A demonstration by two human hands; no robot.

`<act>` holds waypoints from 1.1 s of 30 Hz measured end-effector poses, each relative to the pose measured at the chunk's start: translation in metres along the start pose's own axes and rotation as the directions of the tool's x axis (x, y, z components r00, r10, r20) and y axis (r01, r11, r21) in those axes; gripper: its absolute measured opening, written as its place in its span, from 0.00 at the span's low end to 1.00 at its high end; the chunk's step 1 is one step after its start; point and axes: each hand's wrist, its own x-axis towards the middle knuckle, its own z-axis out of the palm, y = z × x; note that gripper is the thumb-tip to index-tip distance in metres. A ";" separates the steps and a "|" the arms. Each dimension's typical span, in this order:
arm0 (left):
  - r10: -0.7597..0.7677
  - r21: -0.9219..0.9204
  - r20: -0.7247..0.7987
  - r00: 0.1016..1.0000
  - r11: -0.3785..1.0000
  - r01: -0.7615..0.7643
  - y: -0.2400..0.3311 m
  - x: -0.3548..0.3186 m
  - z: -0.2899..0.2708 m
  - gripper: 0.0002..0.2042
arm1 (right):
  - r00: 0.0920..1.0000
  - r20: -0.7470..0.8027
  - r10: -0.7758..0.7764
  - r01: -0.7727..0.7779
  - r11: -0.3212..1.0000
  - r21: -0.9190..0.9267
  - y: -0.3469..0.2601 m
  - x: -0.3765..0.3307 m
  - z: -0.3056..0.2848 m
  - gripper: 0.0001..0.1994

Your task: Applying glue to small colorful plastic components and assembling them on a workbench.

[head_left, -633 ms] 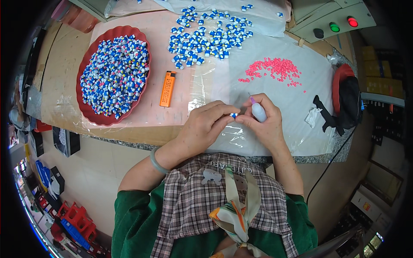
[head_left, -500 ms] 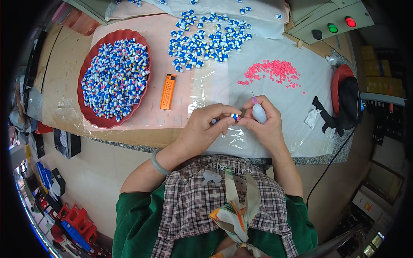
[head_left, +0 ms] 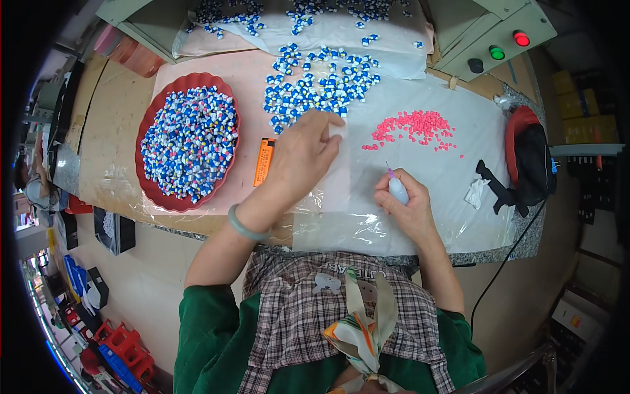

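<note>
Bottle [head_left: 398, 191] in closed right grip [head_left: 412, 207] over bare sheet [head_left: 453, 190], left grip [head_left: 303, 152] parted by pile edge [head_left: 278, 123], contents unclear

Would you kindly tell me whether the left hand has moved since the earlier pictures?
Yes: judged against the lighter, the left hand has moved forward and slightly left, to the near edge of the blue-and-white pile.

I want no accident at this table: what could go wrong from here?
The right hand holds a small bottle whose thin tip looks bare and might prick a finger. The left hand is close beside the orange lighter and could knock it. The loose pink pieces might scatter if brushed.
</note>
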 end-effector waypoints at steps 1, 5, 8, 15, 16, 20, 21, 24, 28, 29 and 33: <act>0.004 0.002 0.000 1.000 1.000 -0.004 -0.003 0.008 0.001 0.10 | 1.000 0.001 0.007 -0.007 1.000 0.003 -0.002 0.001 0.001 0.06; 0.274 0.380 -0.028 0.961 0.893 -0.243 -0.016 0.028 0.005 0.10 | 1.000 0.015 0.018 -0.019 1.000 0.007 -0.004 0.002 0.000 0.05; 0.345 0.469 0.032 0.938 0.823 -0.319 -0.024 0.034 0.010 0.09 | 0.999 0.009 0.046 -0.046 0.999 0.018 -0.007 0.002 -0.001 0.06; 0.295 0.310 -0.023 0.955 0.911 -0.273 -0.020 0.030 0.008 0.06 | 0.998 0.006 0.065 -0.065 0.997 0.040 -0.007 0.002 -0.001 0.05; 0.207 0.096 -0.027 0.978 0.974 -0.204 -0.014 0.025 0.005 0.06 | 0.998 0.004 0.063 -0.063 0.997 0.036 -0.007 0.001 -0.001 0.05; -0.199 -0.437 0.237 0.951 0.852 0.287 -0.002 0.004 -0.003 0.04 | 0.999 0.001 0.045 -0.045 0.994 0.098 -0.006 0.000 0.000 0.05; -0.270 -0.628 0.362 0.892 0.636 0.448 -0.001 -0.003 -0.001 0.04 | 0.999 0.004 0.047 -0.047 0.994 0.098 -0.007 0.000 0.002 0.05; -0.281 -0.760 0.529 0.800 0.263 0.595 0.003 -0.020 0.007 0.05 | 0.996 -0.094 -0.009 0.025 0.985 0.169 -0.016 0.002 0.010 0.05; -0.252 -0.789 0.561 0.789 0.126 0.601 0.013 -0.032 0.015 0.06 | 0.943 -0.153 -0.297 0.296 0.955 -0.030 -0.021 0.020 0.021 0.07; -0.239 -0.802 0.550 0.800 0.116 0.586 0.016 -0.033 0.016 0.06 | 0.871 -0.115 -0.477 0.453 0.872 -0.186 -0.020 0.024 0.022 0.07; -0.244 -0.812 0.481 0.842 0.236 0.533 0.013 -0.037 0.018 0.05 | 0.907 -0.103 -0.409 0.392 0.907 -0.152 -0.021 0.022 0.018 0.07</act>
